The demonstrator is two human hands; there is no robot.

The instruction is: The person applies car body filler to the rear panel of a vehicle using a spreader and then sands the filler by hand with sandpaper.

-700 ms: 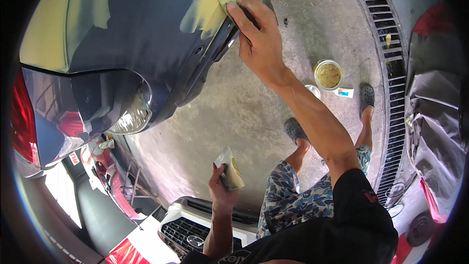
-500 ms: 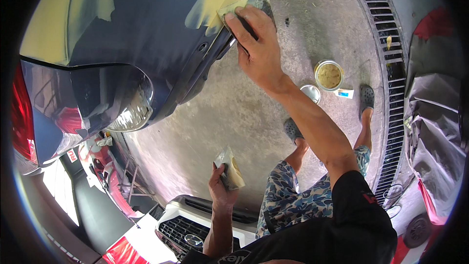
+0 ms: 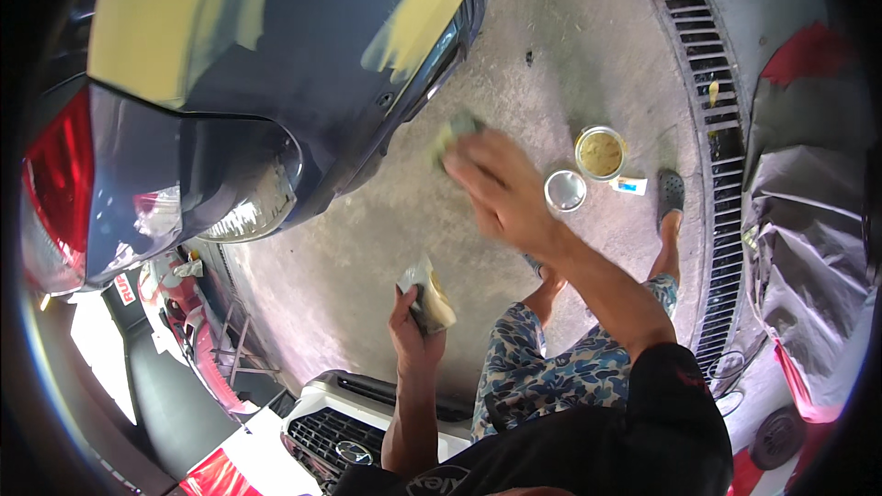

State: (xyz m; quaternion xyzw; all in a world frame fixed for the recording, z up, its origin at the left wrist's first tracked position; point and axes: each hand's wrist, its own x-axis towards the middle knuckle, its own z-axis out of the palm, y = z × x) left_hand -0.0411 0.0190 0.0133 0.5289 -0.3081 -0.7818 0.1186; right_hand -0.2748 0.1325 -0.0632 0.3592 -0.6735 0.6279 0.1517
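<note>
Head view: right hand coming away from the bumper's edge

I am watching through the head camera as the right hand [image 3: 501, 186], smeared by motion, is hanging over the bare floor [image 3: 367, 211]. Half a second ago it was pressing its spreader [image 3: 457, 133] against the lower edge of the dark bumper [image 3: 322, 64]; now hand and spreader are standing apart from that edge, leaving the yellow patch [image 3: 418, 18] there in full view. The fingers are closing around the spreader, though blur is hiding the exact grip. The left hand [image 3: 415, 329] is holding much the same pose, thumb and fingers pinching a paste-loaded plate [image 3: 430, 298] upright. On the floor, toward its edge along the drain grate [image 3: 726, 211], an open tin [image 3: 580, 149] of yellowish paste is standing between a round lid [image 3: 565, 190], which the forearm was partly covering earlier, and a small white packet [image 3: 630, 186].
</note>
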